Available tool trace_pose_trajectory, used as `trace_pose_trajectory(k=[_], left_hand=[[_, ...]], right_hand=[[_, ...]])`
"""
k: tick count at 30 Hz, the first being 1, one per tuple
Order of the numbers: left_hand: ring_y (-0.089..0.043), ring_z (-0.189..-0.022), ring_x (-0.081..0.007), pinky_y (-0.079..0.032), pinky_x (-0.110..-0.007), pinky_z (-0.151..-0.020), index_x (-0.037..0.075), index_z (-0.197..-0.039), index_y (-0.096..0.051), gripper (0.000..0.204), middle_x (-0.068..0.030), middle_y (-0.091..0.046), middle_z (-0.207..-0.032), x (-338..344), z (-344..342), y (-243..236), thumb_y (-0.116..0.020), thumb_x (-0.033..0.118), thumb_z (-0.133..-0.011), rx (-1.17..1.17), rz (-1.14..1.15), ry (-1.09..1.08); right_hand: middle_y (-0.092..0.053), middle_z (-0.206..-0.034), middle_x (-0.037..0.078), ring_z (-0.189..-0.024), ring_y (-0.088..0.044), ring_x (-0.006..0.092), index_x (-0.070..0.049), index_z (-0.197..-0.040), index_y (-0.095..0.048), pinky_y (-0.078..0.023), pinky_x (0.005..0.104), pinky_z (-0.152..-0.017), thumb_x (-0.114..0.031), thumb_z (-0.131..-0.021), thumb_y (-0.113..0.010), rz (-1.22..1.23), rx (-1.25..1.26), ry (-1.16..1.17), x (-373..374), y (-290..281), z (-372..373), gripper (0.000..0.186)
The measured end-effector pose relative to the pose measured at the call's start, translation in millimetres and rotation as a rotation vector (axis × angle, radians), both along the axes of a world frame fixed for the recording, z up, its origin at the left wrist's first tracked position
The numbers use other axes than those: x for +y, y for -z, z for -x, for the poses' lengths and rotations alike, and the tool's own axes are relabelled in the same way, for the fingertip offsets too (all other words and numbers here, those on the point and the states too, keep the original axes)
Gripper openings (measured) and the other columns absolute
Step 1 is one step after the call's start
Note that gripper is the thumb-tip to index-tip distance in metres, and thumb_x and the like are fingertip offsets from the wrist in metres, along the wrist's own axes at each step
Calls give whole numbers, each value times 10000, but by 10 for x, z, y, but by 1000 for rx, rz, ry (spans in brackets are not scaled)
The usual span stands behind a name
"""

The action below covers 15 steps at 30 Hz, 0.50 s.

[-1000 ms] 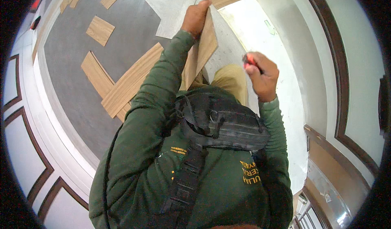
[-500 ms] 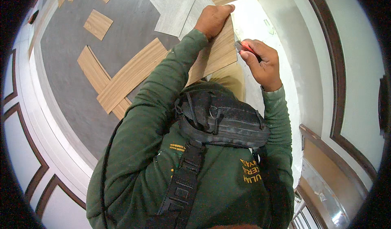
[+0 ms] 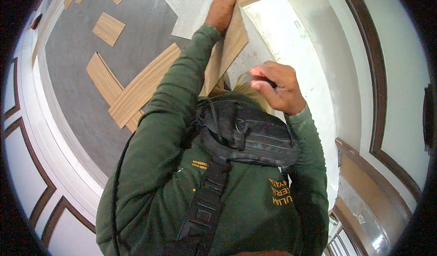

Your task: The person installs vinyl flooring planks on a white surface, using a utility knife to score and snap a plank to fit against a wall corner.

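Observation:
My left hand [image 3: 221, 14] grips the far end of a wood-look floor plank [image 3: 235, 41], fingers wrapped over its edge. The plank stands tilted in front of my waist, and it looks bent or folded along its length. My right hand [image 3: 286, 88] is closed around a red and black utility knife [image 3: 261, 78], blurred by motion. It is held to the right of the plank and nearer to me, apart from it. The knife's blade tip is too smeared to make out.
More wood-look planks [image 3: 145, 85] lie crossed on the dark grey floor [image 3: 141, 26] at left, with a short offcut [image 3: 109, 29] beyond them. Pale grey planks [image 3: 182, 1] lie ahead. A white wall [image 3: 339, 51] with brown trim curves along the right.
My left hand has moved up and left, tilting the plank and turning it away from the knife. My right hand has drawn the knife toward me and slightly left, off the plank's edge.

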<state>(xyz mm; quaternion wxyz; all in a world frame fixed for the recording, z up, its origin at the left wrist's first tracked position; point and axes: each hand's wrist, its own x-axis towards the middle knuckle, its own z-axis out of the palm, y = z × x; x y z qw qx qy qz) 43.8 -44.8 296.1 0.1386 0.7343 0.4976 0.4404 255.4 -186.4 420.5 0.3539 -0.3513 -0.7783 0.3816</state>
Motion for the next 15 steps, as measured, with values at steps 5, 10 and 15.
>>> trace_pose_trajectory(k=[5,10,15], left_hand=[[-653,-742,-383,-515,-436,-625,82,-1099,-559,222,-215,-649,-804,-52,-43,-172,-512,129,-887,-28,-50,39],[-649,-787,-385,-516,-441,-686,78,-1088,-580,230,-201,-655,-837,-131,-121,-192,-518,121,-871,-12,-97,88],[-650,-805,-382,-520,-433,-704,81,-1086,-597,236,-198,-662,-887,-137,-181,-175,-521,120,-866,-23,-135,91]], right_hand=[[-660,-813,125,-704,-631,200,38,-945,-662,-502,299,-646,-80,-802,-705,-18,35,230,110,8,-26,190],[-658,-813,124,-695,-618,194,34,-969,-660,-494,290,-641,-80,-818,-695,-23,39,176,262,-60,73,193],[-663,-823,132,-708,-629,204,26,-974,-666,-497,291,-651,-77,-811,-696,-25,-22,143,270,-36,110,195]])
